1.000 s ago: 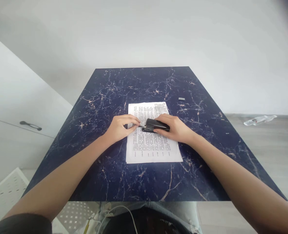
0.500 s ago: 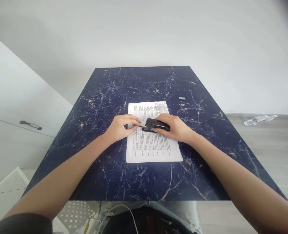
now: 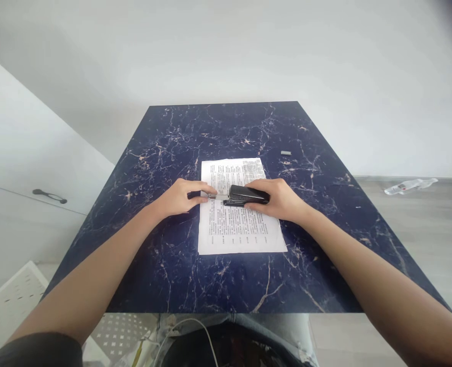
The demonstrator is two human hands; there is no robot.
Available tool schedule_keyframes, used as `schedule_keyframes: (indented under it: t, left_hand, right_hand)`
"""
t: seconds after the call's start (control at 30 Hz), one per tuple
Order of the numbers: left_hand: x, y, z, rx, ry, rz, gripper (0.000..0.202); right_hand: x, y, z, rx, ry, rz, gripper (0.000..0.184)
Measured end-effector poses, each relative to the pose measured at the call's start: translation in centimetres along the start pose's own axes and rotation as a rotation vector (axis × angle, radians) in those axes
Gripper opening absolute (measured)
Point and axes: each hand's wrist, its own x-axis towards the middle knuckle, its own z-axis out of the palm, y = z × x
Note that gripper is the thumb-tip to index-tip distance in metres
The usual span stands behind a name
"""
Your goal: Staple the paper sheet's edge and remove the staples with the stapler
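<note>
A black stapler (image 3: pixel 245 195) lies across the printed sheets of paper (image 3: pixel 241 239), its front pointing left. My right hand (image 3: pixel 281 199) is closed around its rear end, fingers on the far side and thumb on the near side. From the stapler's front a thin metal staple pusher rod (image 3: pixel 222 197) sticks out to the left. My left hand (image 3: pixel 182 196) pinches the outer end of this rod over the paper's left edge. Part of the grip is hidden behind the fingers.
A small grey strip (image 3: pixel 286 153), perhaps staples, lies on the dark blue marbled table (image 3: pixel 172 285) beyond my right hand. On the floor to the right is a clear plastic package (image 3: pixel 409 186). A white perforated piece (image 3: pixel 15 295) stands low at the left.
My left hand has moved left, drawing the rod further out of the stapler's front. My right hand and the stapler have stayed almost in place.
</note>
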Motion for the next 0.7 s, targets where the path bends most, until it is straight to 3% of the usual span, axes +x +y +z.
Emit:
schedule_keyframes:
  t: [0.17,0.33,0.5,0.7]
  left_hand:
    - [0.3,1.4,1.1,-0.048,0.062,0.041,0.022]
    - [0.3,3.5,2.6,-0.031,0.017,0.097,0.030]
    - [0.2,3.5,3.3,-0.054,-0.028,0.140,0.037]
    - [0.4,3.2,2.5,0.041,0.087,0.044,0.019]
  right_hand:
    - [-0.2,-0.8,0.3,0.095,0.052,-0.067,0.022]
    - [-0.4,-2.4,1.1,0.198,0.008,-0.141,0.017]
    - [-0.3,-3.2,1.9,0.264,0.029,-0.163,0.016]
    - [-0.2,-3.6,0.9,0.130,0.152,-0.080,0.016]
